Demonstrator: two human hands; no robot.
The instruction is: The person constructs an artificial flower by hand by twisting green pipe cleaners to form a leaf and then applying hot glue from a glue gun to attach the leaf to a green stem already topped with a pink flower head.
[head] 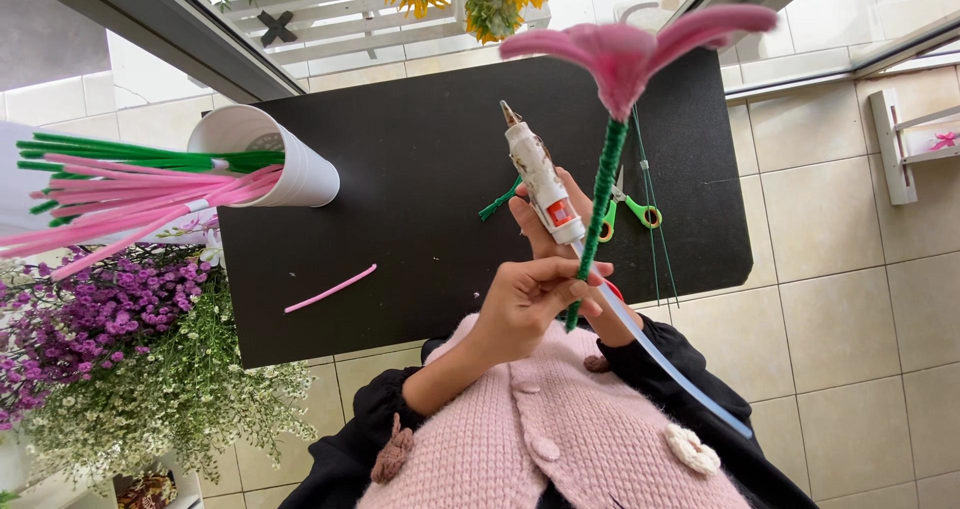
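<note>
While left hand [525, 304] pinches pink flower's green stem [600, 204], right hand [550, 214] grips glue gun [540, 174], fingers mostly hidden.

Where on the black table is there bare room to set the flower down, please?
The black table is bare between the white cup and glue gun, and below the pink pipe cleaner. Crowded by the scissors and green wires.

A black table [430, 149] stands on a pale tiled floor [840, 269]. On it lie 1 white cup [270, 154] (tipped on its side near the left edge), 1 pink pipe cleaner [330, 289] toward the near edge, green-handled scissors [632, 211] and thin green wires [655, 219] near the right edge.
</note>
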